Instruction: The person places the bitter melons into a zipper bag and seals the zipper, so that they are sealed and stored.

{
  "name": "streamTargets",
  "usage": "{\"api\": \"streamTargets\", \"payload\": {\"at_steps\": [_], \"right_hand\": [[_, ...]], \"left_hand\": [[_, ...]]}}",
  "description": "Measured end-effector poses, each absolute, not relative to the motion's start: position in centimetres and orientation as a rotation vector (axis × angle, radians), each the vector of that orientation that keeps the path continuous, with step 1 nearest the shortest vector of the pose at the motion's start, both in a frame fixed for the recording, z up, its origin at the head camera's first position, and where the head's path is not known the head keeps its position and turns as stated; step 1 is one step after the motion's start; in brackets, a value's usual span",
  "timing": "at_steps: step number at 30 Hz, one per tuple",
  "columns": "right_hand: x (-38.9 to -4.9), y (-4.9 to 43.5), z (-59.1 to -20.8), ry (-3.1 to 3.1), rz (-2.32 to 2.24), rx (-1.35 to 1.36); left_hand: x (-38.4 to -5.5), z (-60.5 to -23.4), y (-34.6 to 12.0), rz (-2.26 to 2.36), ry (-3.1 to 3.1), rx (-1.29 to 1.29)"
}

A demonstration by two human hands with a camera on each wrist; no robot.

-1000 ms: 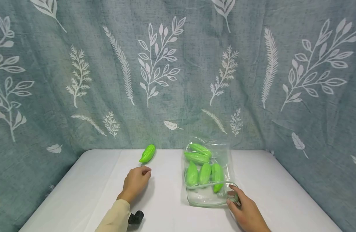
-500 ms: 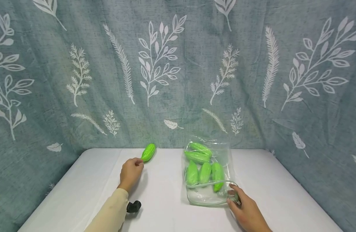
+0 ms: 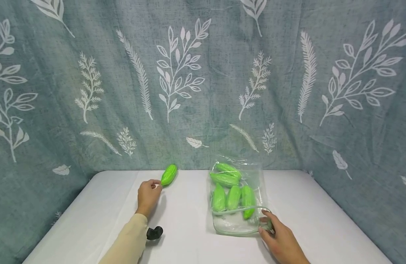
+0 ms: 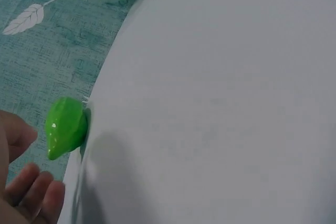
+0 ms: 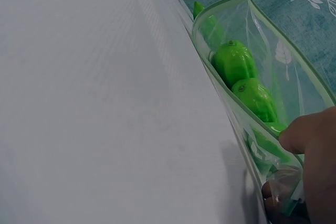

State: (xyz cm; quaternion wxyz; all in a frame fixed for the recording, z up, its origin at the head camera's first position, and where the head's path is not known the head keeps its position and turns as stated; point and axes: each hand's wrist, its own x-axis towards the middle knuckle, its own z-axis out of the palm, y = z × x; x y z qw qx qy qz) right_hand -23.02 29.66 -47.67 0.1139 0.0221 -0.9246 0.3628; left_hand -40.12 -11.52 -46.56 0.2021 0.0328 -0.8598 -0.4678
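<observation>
On the left side of the table a bright green, ridged bitter melon [image 3: 169, 175] lies alone near the back edge, its pointed tip toward me. My left hand [image 3: 148, 196] is right at that tip, fingers bent; the left wrist view shows a gap between its fingertips and the bitter melon [image 4: 66, 125]. Right of centre, a clear plastic bag [image 3: 234, 224] with a pale green rim lies with its mouth toward me, holding several bitter melons [image 3: 234, 197]. With thumb and fingers my right hand [image 3: 282, 238] grips the right corner of the bag's mouth, which gapes in the right wrist view.
A white cloth covers the table [image 3: 189, 220]. Behind it hangs a blue-green curtain [image 3: 216, 91] with white leaf patterns, reaching down the sides too. A black device [image 3: 155, 233] sits at my left wrist, beside the cream sleeve [image 3: 127, 242].
My left hand has moved slightly back and left, reaching the loose bitter melon's tip, and has barely shifted in the last half second. The right hand and the bag stay in place.
</observation>
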Motion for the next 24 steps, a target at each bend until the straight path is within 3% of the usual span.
{"api": "streamTargets", "payload": {"at_steps": [11,24], "right_hand": [[-22.9,30.0,-47.9,-2.703,1.090,0.050],[-22.9,29.9,-47.8,-2.692,1.086,0.047]], "left_hand": [[-41.5,-47.3,-11.3,-1.529,-2.310,0.257],[-42.0,-46.7,-10.5,-1.562,-2.304,0.259]]}}
